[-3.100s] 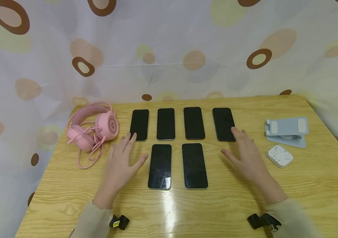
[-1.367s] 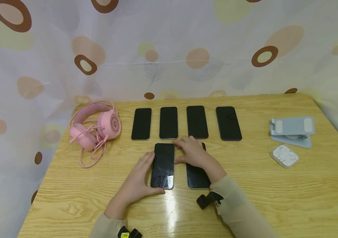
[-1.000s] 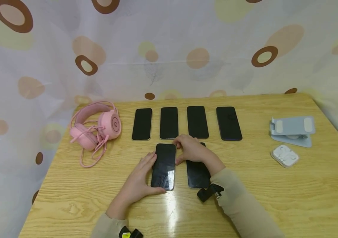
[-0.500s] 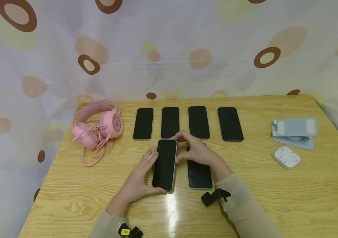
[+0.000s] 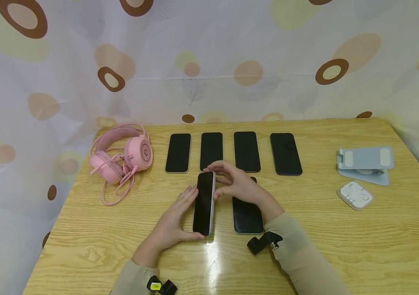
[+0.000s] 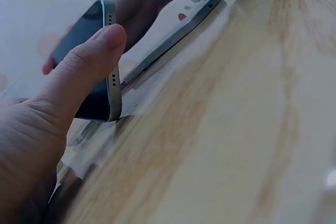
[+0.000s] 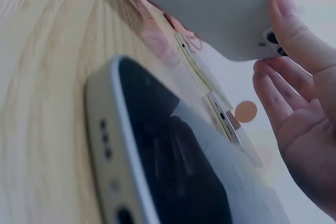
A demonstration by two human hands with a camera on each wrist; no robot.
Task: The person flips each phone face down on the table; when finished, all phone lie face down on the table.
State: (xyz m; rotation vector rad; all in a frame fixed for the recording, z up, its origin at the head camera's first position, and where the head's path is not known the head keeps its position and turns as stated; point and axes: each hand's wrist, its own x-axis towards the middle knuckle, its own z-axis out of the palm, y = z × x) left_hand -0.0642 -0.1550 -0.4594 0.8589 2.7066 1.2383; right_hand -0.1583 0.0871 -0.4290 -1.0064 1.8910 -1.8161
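A smartphone [image 5: 203, 205] with a dark screen stands tilted at the front middle of the table, its right side raised. My left hand [image 5: 174, 223] holds it at the lower left, fingers along the left edge and thumb against the bottom end, as the left wrist view shows beside the phone's bottom edge [image 6: 113, 95]. My right hand [image 5: 244, 186] grips its upper right edge and top. In the right wrist view, the pale phone back [image 7: 210, 14] with camera lenses faces me. A second smartphone [image 5: 248, 219] lies flat under my right hand, partly covered.
Behind lies a row of several dark-screened phones, with one [image 5: 177, 153] at the left end and another [image 5: 286, 153] at the right. Pink headphones [image 5: 139, 153] sit at left. A grey-blue folding stand [image 5: 365, 157] and boxed white earphones [image 5: 354, 195] lie at right.
Both hands came in from the sides to the front left phone. Its right side has since been lifted, so it has turned from lying flat to tilting leftward.
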